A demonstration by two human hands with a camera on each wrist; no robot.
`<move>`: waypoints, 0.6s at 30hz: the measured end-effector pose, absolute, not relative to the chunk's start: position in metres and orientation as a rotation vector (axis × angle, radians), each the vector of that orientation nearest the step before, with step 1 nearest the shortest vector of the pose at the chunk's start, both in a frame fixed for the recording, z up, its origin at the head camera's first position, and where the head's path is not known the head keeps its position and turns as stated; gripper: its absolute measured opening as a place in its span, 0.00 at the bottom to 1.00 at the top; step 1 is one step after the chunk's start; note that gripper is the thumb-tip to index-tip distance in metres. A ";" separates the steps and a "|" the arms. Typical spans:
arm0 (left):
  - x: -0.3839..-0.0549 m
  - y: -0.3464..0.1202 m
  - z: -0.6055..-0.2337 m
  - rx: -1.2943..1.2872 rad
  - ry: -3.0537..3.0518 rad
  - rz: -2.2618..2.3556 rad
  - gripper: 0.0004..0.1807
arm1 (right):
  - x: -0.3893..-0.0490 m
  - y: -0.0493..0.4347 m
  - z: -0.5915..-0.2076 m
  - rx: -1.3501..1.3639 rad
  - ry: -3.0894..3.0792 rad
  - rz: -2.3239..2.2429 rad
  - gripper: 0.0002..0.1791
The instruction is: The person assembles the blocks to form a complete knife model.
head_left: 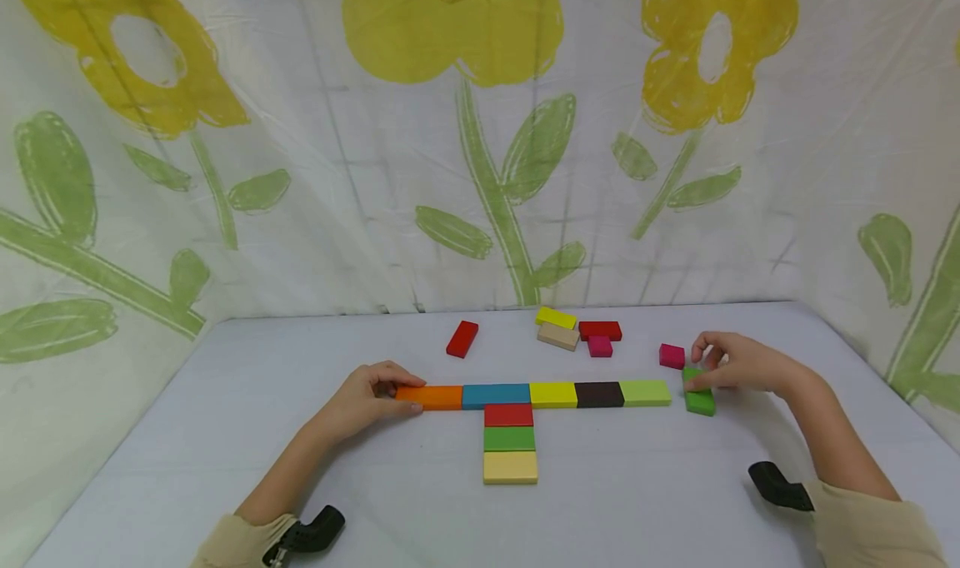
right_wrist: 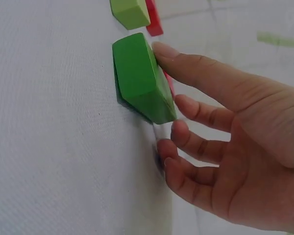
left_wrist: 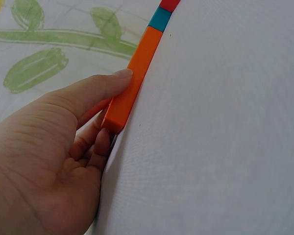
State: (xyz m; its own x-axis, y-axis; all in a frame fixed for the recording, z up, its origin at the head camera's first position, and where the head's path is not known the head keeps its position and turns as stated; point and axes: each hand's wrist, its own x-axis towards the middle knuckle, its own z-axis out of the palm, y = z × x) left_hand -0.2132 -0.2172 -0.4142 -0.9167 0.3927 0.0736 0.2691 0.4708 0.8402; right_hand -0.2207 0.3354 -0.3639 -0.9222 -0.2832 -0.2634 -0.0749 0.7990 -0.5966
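The left hand (head_left: 366, 400) pinches the left end of an orange block (head_left: 435, 398), its thumb on the near side. That block leads a row on the table: blue (head_left: 495, 396), yellow (head_left: 552, 395), dark brown (head_left: 598, 395) and lime green blocks (head_left: 645, 393). Below the blue one, a red block (head_left: 508, 415), a green block (head_left: 509, 439) and a tan block (head_left: 510, 467) form a column. At the row's right, the right hand (head_left: 750, 368) holds a darker green block (right_wrist: 134, 68), thumb on its edge and curled fingertips at its far side. A gap separates it from the lime block.
Behind the row lie a red block (head_left: 462, 339), a yellow block (head_left: 556, 317), a beige block (head_left: 558, 336), another red block (head_left: 600, 330) and a pink block (head_left: 600, 347). A second pink block (head_left: 671, 356) sits near the right fingertips. A flower-painted curtain (head_left: 300, 243) hangs behind.
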 end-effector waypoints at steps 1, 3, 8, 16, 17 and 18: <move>-0.213 -0.217 -0.414 0.582 2.581 1.437 0.15 | -0.221 0.336 -0.364 -0.264 2.644 -0.850 0.23; -0.213 -0.217 -0.414 0.582 2.579 1.440 0.15 | -0.221 0.336 -0.364 -0.255 2.640 -0.845 0.24; -0.213 -0.217 -0.414 0.580 2.586 1.430 0.15 | -0.222 0.336 -0.365 -0.263 2.623 -0.873 0.25; -0.213 -0.216 -0.412 0.560 2.585 1.425 0.15 | -0.223 0.342 -0.365 -0.345 2.649 -0.921 0.22; -0.213 -0.216 -0.412 0.560 2.586 1.424 0.15 | -0.223 0.343 -0.364 -0.365 2.657 -0.917 0.22; -0.213 -0.216 -0.412 0.565 2.589 1.423 0.15 | -0.224 0.343 -0.364 -0.375 2.660 -0.917 0.21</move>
